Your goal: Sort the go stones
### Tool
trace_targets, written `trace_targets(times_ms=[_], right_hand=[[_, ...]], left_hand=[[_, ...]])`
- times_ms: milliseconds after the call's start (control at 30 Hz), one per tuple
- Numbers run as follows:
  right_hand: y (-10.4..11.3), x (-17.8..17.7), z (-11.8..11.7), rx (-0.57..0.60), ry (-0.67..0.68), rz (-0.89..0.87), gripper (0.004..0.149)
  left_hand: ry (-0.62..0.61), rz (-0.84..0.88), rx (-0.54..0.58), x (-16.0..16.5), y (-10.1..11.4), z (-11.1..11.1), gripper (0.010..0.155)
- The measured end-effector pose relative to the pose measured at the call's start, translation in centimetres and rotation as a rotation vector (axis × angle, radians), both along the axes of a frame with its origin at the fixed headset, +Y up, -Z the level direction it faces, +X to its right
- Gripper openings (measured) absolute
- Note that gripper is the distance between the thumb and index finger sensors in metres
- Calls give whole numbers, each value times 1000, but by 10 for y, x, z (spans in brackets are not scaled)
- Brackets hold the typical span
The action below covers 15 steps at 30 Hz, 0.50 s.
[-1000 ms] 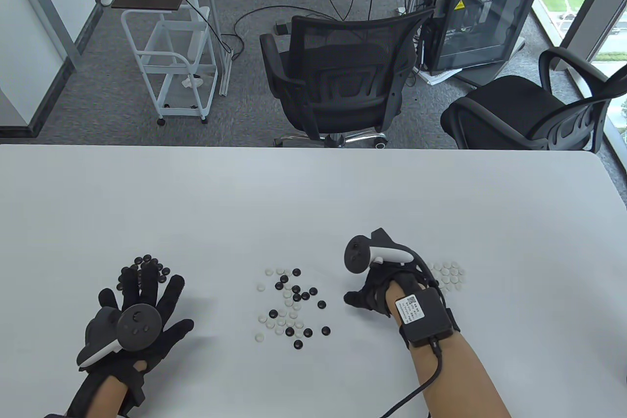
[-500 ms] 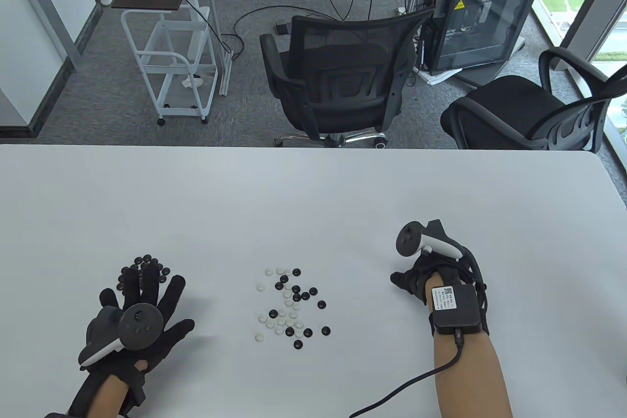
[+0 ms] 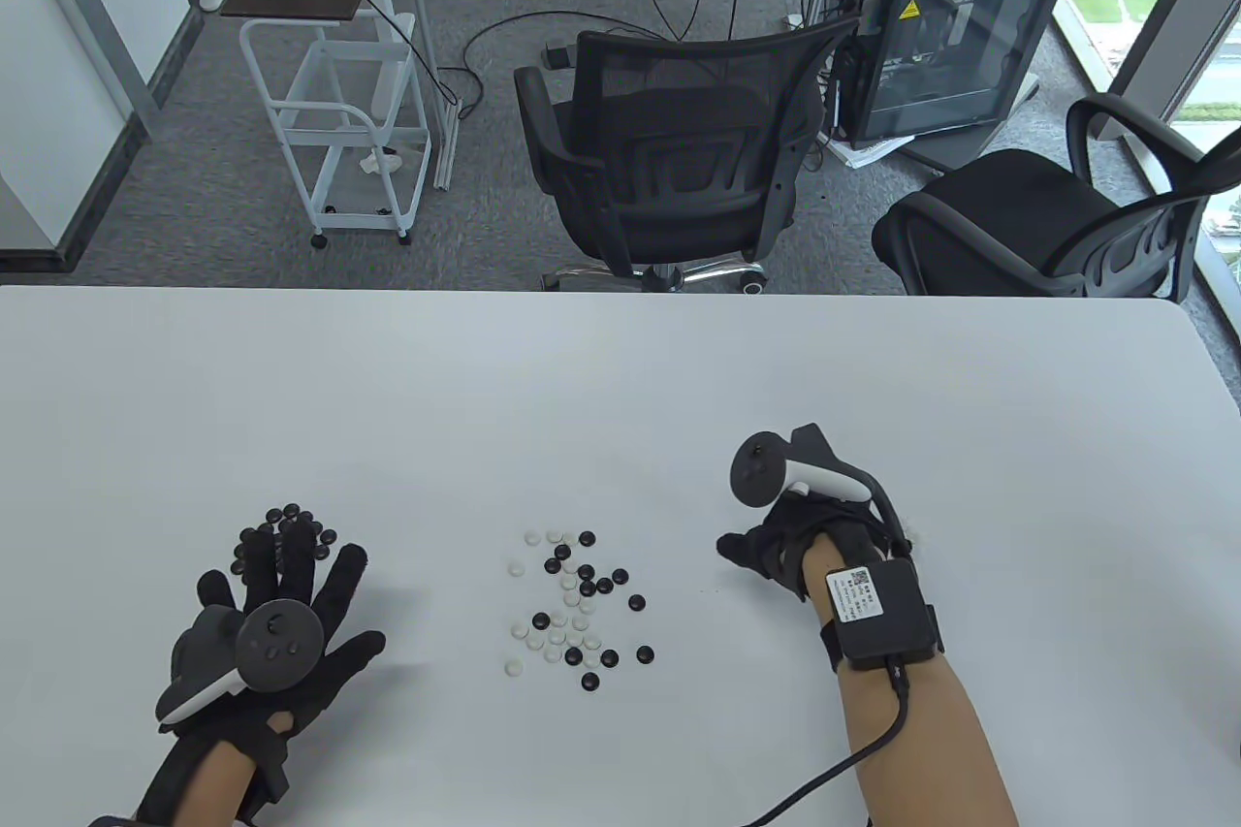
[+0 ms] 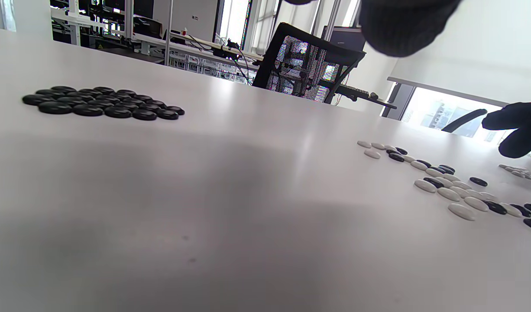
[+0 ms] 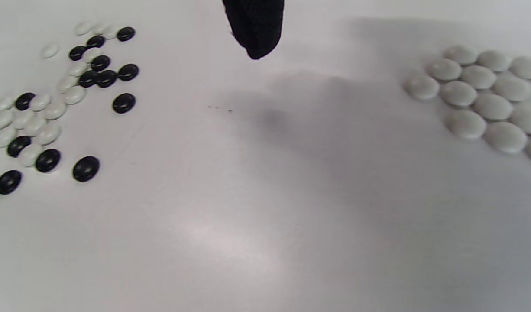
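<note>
between the mixed pile (image 3: 577, 599) and the white pile (image 5: 486, 97) to its right, our right hand (image 3: 785, 551) hovers, fingers loosely curled, seemingly empty. left of the mixed pile, our left hand (image 3: 271, 633) lies flat by the black pile (image 4: 101, 102). next we likely reach for another white stone, pinching it cleanly.

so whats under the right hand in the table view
The right hand covers the white stone pile there. The right wrist view shows that pile lying on bare table. How far the pile runs past that view's right edge is hidden.
</note>
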State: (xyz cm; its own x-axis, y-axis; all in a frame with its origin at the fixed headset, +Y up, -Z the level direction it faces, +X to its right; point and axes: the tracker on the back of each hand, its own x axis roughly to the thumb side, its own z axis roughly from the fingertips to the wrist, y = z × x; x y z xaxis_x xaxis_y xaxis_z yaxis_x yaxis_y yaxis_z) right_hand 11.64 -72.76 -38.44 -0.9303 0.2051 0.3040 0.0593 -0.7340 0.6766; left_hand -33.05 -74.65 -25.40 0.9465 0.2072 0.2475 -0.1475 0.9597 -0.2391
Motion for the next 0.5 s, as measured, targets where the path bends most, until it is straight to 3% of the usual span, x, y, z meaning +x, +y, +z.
trace_targets(times_ms=[267,500], right_hand=[[-3,-80,25,-39,247,-75,68],[-19,-114,27,-73,313,-110,70]], left_hand=[[-1,0,3,0,0,0,81],[2,9,8,-1,1,1,81]])
